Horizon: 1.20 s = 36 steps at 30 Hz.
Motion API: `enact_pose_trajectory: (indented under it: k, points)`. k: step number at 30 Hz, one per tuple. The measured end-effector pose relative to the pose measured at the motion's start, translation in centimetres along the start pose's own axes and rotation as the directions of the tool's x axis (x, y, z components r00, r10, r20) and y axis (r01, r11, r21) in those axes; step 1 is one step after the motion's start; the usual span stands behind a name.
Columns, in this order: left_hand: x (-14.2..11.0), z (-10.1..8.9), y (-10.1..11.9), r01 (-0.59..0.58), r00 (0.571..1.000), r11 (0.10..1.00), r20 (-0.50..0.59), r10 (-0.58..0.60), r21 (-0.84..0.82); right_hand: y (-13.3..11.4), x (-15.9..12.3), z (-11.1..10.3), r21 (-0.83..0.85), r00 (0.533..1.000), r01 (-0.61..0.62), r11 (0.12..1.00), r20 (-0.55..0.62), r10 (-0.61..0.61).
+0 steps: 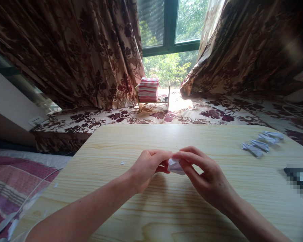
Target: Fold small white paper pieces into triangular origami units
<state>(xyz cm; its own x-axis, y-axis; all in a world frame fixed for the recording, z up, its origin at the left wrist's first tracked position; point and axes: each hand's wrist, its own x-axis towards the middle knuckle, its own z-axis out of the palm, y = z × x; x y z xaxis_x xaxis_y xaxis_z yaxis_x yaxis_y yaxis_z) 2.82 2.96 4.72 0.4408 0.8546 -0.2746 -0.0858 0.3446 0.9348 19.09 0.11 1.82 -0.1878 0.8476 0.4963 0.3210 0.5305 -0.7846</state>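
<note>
Two-handed, with the small folded white paper piece (176, 167) pinched by left hand (146, 169) and right hand (210, 173), align edges before creasing.

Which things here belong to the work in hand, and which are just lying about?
Belong:
- white paper between left hand and right hand
- folded papers at the table's right, likely

Lying about:
- small paper scrap, left of the hands
- striped cloth stack by the window

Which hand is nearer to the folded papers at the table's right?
Right. The right hand is left of the folded papers, toward the wearer; the left hand is farther left, past the held paper.
</note>
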Motion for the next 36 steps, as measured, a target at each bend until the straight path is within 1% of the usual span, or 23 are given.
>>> enact_pose_trajectory:
  k: [2,3,5,7,9,11,14,17,20,23,25,28,31,33,36]
  points:
    - [0.0,0.1,0.0,-0.004,1.0,1.0,-0.009,0.004,0.006,-0.1,0.0,-0.1,0.018,1.0,-0.007,1.0,-0.005,0.007]
    - [0.0,0.2,0.0,-0.006,1.0,1.0,-0.023,0.006,0.012,-0.1,0.1,-0.2,0.031,1.0,-0.029,0.999,-0.011,0.029]
    - [0.1,0.3,0.0,-0.007,0.998,1.0,-0.054,0.008,0.021,-0.3,0.2,-0.5,0.063,0.991,-0.128,0.99,-0.032,0.131]
    - [0.2,0.3,-0.1,-0.005,0.997,1.0,-0.074,0.007,0.029,-0.4,0.4,-0.9,0.093,0.964,-0.256,0.962,-0.046,0.261]
    - [0.2,0.2,-0.1,-0.001,0.996,1.0,-0.087,0.003,0.026,-0.4,0.7,-1.2,0.101,0.934,-0.347,0.932,-0.047,0.353]
    - [0.3,0.1,-0.2,-0.002,0.996,1.0,-0.092,0.003,0.014,-0.3,0.8,-1.3,0.094,0.92,-0.389,0.916,-0.016,0.392]
    - [0.2,0.0,-0.3,-0.004,0.996,1.0,-0.086,0.004,0.003,-0.1,0.8,-1.3,0.101,0.91,-0.416,0.904,0.049,0.413]
    - [0.1,0.1,-0.3,0.013,0.997,1.0,-0.073,-0.013,0.001,0.1,0.6,-1.1,0.132,0.898,-0.441,0.888,0.062,0.436]
    - [0.0,0.3,-0.2,0.032,0.998,0.999,-0.052,-0.031,0.016,0.3,0.5,-0.9,0.138,0.897,-0.441,0.887,0.036,0.441]
    - [0.0,0.3,-0.3,0.044,0.999,0.999,-0.029,-0.043,0.027,0.4,0.5,-0.7,0.111,0.909,-0.415,0.903,0.01,0.416]
    - [0.0,0.2,-0.4,0.045,0.999,0.999,-0.014,-0.045,0.023,0.4,0.4,-0.7,0.065,0.925,-0.378,0.924,-0.011,0.379]
    - [0.0,0.2,-0.5,0.054,0.999,0.998,0.001,-0.054,0.034,0.4,0.2,-0.6,-0.055,0.961,-0.276,0.96,-0.037,0.274]
    - [0.0,0.2,-0.4,0.068,0.998,0.996,-0.004,-0.068,0.052,0.4,0.0,-0.6,-0.151,0.983,-0.185,0.971,-0.019,0.184]
    - [0.0,0.3,-0.3,0.073,0.997,0.996,-0.005,-0.073,0.06,0.3,0.0,-0.5,-0.175,0.987,-0.162,0.971,-0.009,0.163]
    - [-0.1,0.3,-0.1,0.081,0.997,0.994,-0.011,-0.08,0.07,0.2,0.1,-0.4,-0.164,0.985,-0.174,0.971,-0.017,0.173]
